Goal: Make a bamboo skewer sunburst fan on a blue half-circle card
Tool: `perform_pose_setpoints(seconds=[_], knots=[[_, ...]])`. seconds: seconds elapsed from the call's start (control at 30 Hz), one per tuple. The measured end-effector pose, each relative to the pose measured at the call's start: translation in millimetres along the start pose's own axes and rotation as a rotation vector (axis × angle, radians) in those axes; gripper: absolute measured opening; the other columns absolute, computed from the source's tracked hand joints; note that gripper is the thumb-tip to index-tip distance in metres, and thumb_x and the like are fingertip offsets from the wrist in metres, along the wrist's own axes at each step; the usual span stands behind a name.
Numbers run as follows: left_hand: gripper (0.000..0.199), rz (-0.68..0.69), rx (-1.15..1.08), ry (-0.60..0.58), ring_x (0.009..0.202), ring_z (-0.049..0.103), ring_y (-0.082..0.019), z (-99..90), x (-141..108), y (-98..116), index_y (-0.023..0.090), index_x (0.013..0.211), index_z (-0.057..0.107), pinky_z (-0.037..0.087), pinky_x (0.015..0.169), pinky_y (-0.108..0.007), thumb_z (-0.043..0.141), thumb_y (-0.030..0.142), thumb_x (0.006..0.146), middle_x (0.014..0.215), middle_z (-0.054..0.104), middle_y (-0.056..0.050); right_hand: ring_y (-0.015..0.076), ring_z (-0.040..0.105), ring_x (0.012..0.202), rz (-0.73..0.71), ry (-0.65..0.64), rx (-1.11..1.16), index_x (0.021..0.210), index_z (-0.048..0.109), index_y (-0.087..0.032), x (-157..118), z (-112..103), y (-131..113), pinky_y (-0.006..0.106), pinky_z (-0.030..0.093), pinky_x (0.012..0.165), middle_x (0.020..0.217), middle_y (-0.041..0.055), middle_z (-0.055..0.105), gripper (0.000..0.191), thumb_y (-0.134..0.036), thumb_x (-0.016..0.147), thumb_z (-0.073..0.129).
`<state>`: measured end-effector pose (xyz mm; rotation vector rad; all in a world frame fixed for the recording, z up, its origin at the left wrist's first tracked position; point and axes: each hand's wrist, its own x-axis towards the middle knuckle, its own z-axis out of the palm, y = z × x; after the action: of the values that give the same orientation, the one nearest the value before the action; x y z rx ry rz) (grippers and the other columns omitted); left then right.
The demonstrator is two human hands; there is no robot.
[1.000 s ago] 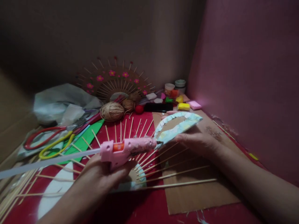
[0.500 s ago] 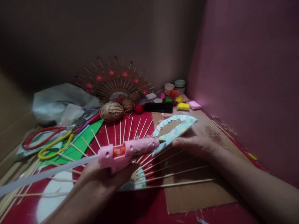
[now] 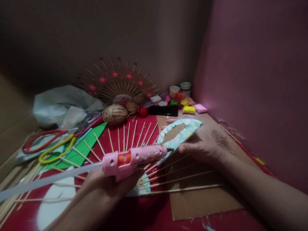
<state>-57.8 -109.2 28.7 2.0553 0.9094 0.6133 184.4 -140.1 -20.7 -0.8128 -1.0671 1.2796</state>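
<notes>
My left hand (image 3: 108,186) is wrapped round a pink hot glue gun (image 3: 134,158) with a long glue stick out of its back end. The gun's dark nozzle is at the lower edge of a leaf-shaped cardboard piece (image 3: 184,134), whose rim is covered in pale blue-green patterned material. My right hand (image 3: 199,146) grips that piece from the right, thumb on the near side and some fingers behind it. Below both hands lies a fan of thin wooden sticks (image 3: 183,190), spread from a small half-round base (image 3: 145,184) that the left hand partly covers.
A brown cardboard sheet (image 3: 207,202) lies on the red surface at right. Scissors (image 3: 56,147), green paper (image 3: 81,146), twine balls (image 3: 115,114), a black phone (image 3: 163,111) and clay packets (image 3: 189,110) stand behind. A finished flowered stick fan (image 3: 115,75) leans at the wall.
The glue gun has moved slightly right along the lower edge of the leaf-shaped piece. My right hand and that piece have hardly moved.
</notes>
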Motion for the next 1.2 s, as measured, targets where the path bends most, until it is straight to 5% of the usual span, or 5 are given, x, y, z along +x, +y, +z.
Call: perform_pose_setpoints(seconds=[0.47, 0.67, 0.8, 1.07, 1.2], knots=[[0.036, -0.078, -0.021, 0.040, 0.117, 0.058, -0.029, 1.9, -1, 3, 0.030, 0.112, 0.071, 0.044, 0.103, -0.033, 0.061, 0.040, 0.079, 0.120, 0.067, -0.001, 0.0207, 0.062, 0.095, 0.020, -0.063, -0.057, 0.121, 0.054, -0.024, -1, 0, 0, 0.039, 0.051, 0.085, 0.105, 0.0044, 0.065, 0.075, -0.022, 0.054, 0.087], [0.021, -0.095, -0.036, -0.017, 0.081, 0.070, -0.025, -8.3, -1, -4, 0.027, 0.089, 0.077, 0.057, 0.080, -0.029, 0.067, 0.037, 0.072, 0.083, 0.075, -0.003, 0.0198, 0.064, 0.091, 0.018, -0.090, -0.058, 0.115, 0.056, -0.023, -2, 1, -2, 0.038, 0.052, 0.085, 0.102, 0.0035, 0.067, 0.065, -0.023, 0.057, 0.086], [0.016, -0.111, -0.041, -0.005, 0.074, 0.070, -0.023, -13.6, -2, -6, 0.025, 0.080, 0.076, 0.058, 0.068, -0.026, 0.068, 0.035, 0.070, 0.081, 0.075, -0.004, 0.0204, 0.064, 0.094, 0.035, -0.082, -0.052, 0.117, 0.054, -0.022, -2, -1, -1, 0.039, 0.051, 0.086, 0.104, 0.0038, 0.067, 0.070, -0.023, 0.055, 0.086], [0.025, -0.141, -0.065, -0.056, 0.096, 0.067, -0.029, -9.3, -1, 5, 0.022, 0.091, 0.075, 0.055, 0.088, -0.033, 0.063, 0.039, 0.077, 0.082, 0.074, -0.004, 0.0204, 0.064, 0.093, 0.004, -0.060, -0.126, 0.117, 0.057, -0.021, -1, 0, -3, 0.036, 0.053, 0.082, 0.103, 0.0057, 0.068, 0.068, -0.020, 0.055, 0.085], [0.033, -0.096, -0.081, -0.111, 0.112, 0.060, -0.031, -9.3, 1, 7, 0.022, 0.108, 0.071, 0.046, 0.100, -0.036, 0.060, 0.038, 0.081, 0.110, 0.070, -0.005, 0.0209, 0.064, 0.094, 0.009, -0.061, -0.110, 0.114, 0.058, -0.022, -2, 1, -3, 0.038, 0.052, 0.084, 0.105, 0.0051, 0.068, 0.063, -0.021, 0.057, 0.085]])
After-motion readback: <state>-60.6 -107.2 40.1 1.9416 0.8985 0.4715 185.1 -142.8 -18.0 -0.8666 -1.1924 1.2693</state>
